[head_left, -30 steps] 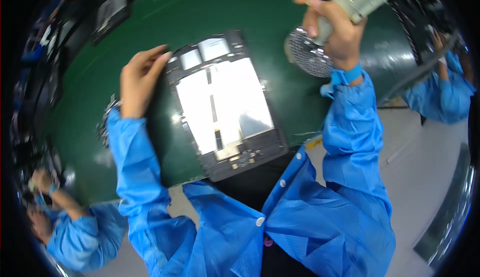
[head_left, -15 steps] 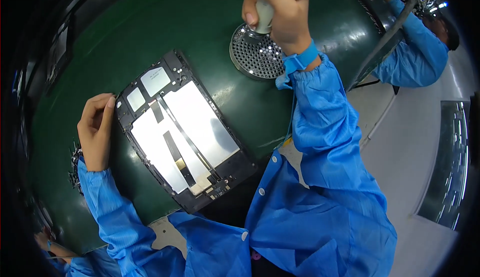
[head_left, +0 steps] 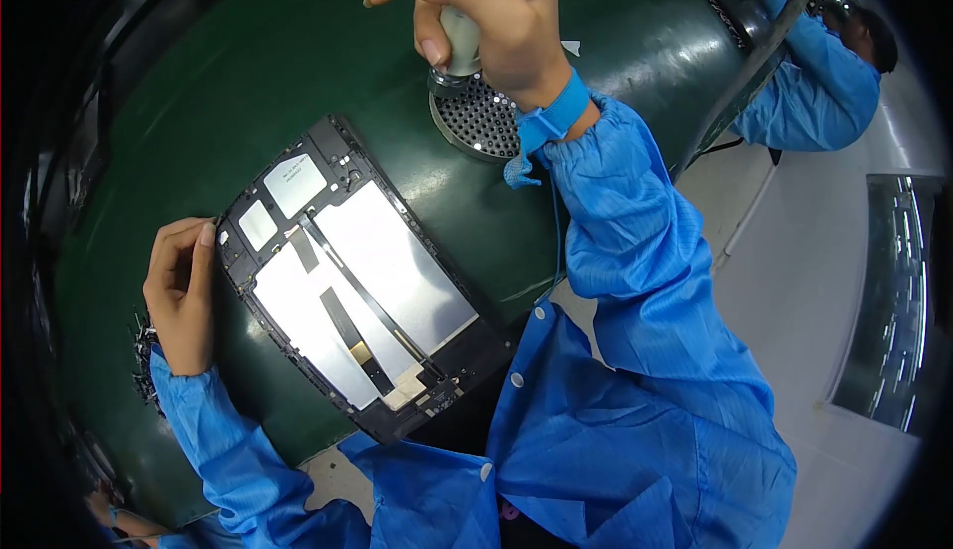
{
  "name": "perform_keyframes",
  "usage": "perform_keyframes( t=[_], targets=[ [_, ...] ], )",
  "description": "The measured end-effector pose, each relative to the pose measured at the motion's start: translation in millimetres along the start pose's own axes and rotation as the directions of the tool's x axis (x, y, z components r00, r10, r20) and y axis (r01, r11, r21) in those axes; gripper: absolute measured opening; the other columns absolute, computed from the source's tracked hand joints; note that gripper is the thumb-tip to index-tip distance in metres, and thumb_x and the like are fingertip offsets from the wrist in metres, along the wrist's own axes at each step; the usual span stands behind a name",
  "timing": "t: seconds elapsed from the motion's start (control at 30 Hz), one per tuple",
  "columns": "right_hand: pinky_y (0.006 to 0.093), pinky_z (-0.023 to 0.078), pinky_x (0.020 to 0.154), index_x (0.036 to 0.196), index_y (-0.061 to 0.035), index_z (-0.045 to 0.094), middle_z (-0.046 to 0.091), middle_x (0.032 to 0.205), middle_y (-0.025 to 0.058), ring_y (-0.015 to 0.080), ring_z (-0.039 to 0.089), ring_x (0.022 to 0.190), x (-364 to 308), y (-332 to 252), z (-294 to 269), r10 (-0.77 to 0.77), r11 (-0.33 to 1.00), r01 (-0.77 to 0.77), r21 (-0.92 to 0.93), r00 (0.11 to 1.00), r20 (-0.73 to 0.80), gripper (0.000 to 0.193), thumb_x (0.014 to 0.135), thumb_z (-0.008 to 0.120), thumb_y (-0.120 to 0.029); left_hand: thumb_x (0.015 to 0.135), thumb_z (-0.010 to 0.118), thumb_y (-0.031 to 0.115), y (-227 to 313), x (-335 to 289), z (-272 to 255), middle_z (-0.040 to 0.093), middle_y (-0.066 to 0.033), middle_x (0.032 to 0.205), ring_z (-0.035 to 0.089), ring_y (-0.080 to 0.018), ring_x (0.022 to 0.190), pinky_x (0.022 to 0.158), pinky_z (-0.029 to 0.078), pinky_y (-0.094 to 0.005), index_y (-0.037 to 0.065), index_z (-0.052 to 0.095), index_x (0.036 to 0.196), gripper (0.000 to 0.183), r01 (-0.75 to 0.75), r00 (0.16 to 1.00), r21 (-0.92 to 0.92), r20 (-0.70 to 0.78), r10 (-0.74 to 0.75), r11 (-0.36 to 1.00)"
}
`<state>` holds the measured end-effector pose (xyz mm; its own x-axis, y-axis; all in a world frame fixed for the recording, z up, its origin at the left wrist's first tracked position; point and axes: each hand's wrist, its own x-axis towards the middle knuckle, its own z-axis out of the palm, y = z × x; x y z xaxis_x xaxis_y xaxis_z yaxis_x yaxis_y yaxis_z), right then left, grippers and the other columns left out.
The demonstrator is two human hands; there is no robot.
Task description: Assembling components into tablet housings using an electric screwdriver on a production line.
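Note:
An opened tablet point(head_left: 397, 241) with a black frame, silver panels and dark ribbon strips lies tilted on the green work surface, close to my body. My left hand point(head_left: 182, 296) pinches its far left corner between thumb and fingers. Farther off and to the right, my right hand point(head_left: 521, 38) is wrapped round a pale green power screwdriver point(head_left: 463, 37), pointed downward. The screwdriver's dark nose is over the left edge of a round, perforated metal screw tray point(head_left: 473, 127). Its bit cannot be made out, and my hand hides part of the tray.
A blue wrist strap point(head_left: 561, 107) with a thin cord hangs from my right wrist. Small dark parts point(head_left: 144, 360) lie beside my left wrist. A co-worker's blue sleeve point(head_left: 824, 102) is at the upper right. A white scrap point(head_left: 571, 48) sits behind my right hand.
My right hand has moved left with the screwdriver, from above the tray to its left edge. The whole view has shifted slightly; my left hand stays on the tablet's corner.

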<state>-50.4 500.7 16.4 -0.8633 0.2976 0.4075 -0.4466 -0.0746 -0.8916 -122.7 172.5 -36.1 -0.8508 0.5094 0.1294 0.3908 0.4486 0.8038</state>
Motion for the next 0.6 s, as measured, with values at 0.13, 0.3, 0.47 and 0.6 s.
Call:
perform_keyframes(
  t=[0.13, 0.3, 0.47, 0.6],
  targets=[
    [0.023, 0.04, 0.039, 0.085, 0.0051, 0.065, 0.062, 0.064, 0.0065, 0.0101, 0.052, 0.041, -1, 5, -4, -0.018, 1.0, 0.018, -0.016, 0.999, 0.028, 0.011, 0.086, 0.061, -0.005, 0.094, 0.062, 0.007, 1, -1, 3, 0.062, -0.0068, 0.1, 0.058, -0.0138, 0.093, 0.083, 0.044, -0.024, -0.004, 0.066, 0.095, 0.011, -0.005, 1.0, -0.001, -0.017, 0.005, 1.0],
    [0.0257, 0.046, 0.04, 0.082, 0.0052, 0.069, 0.068, 0.068, 0.0111, 0.0132, 0.059, 0.043, 2, 17, -7, -0.136, 0.983, 0.137, -0.124, 0.991, 0.013, 0.012, 0.079, 0.061, -0.003, 0.094, 0.062, 0.006, -3, -2, 1, 0.062, -0.007, 0.1, 0.058, -0.0138, 0.093, 0.083, 0.044, -0.024, -0.004, 0.066, 0.096, 0.011, -0.044, 0.999, -0.005, -0.012, 0.044, 0.999],
    [0.0256, 0.048, 0.041, 0.081, 0.0047, 0.069, 0.068, 0.066, 0.0111, 0.0131, 0.059, 0.043, 2, 15, -7, -0.099, 0.987, 0.099, -0.129, 0.995, 0.01, 0.013, 0.078, 0.063, -0.007, 0.094, 0.061, 0.007, 0, -3, 1, 0.063, -0.008, 0.1, 0.059, -0.0147, 0.094, 0.084, 0.045, -0.0242, -0.004, 0.067, 0.096, 0.012, -0.019, 1.0, -0.001, -0.022, 0.019, 1.0],
    [0.025, 0.047, 0.041, 0.082, 0.005, 0.069, 0.068, 0.065, 0.0101, 0.0128, 0.059, 0.044, 2, 12, -8, -0.122, 0.986, 0.12, -0.118, 0.992, -0.008, 0.013, 0.079, 0.063, -0.006, 0.095, 0.06, 0.007, 2, -3, 1, 0.063, -0.0087, 0.101, 0.06, -0.0153, 0.095, 0.084, 0.045, -0.0245, -0.005, 0.067, 0.096, 0.014, -0.045, 0.999, 0.01, -0.018, 0.045, 0.999]
  ],
)
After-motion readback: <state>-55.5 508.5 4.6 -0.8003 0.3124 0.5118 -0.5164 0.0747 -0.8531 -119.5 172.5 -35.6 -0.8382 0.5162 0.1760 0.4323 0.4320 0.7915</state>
